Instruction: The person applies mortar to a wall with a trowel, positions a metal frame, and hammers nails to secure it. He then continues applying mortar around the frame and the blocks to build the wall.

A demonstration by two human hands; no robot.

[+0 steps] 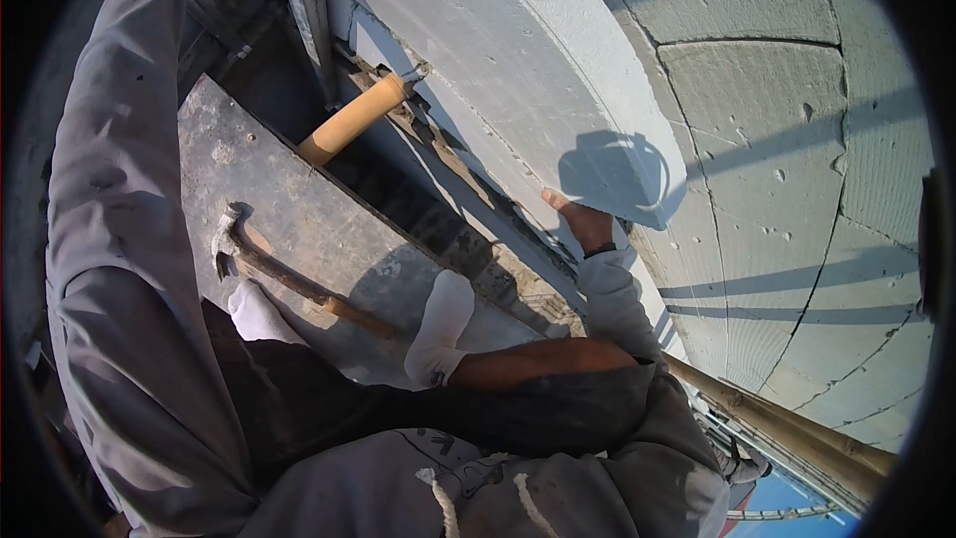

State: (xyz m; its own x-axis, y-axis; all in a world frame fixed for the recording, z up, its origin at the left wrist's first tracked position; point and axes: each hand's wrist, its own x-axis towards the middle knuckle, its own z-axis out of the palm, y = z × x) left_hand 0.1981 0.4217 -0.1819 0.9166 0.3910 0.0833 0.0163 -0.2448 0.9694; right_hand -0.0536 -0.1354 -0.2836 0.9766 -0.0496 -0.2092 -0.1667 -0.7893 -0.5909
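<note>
My right hand (pixel 583 224) is at the lower end of a long, light-grey aerated concrete block (pixel 518 60) with a curved edge. Its thumb lies along the block's near side, and the other fingers go out of sight at the end, wrapped round it. My left arm, in a grey sleeve (pixel 129 139), reaches up along the left side to the top edge, where the hand passes out of the picture. A claw hammer (pixel 299 284) with a wooden handle rests on the metal sheet (pixel 329 209) between my feet in white socks.
A wall of curved grey blocks (pixel 757 110) with dark joints rises on the right. An orange-yellow tube (pixel 354 120) spans the gap between sheet and wall. Metal poles (pixel 304 10) stand at the top. A long brown pole (pixel 787 423) runs at lower right. Below the gap is a drop.
</note>
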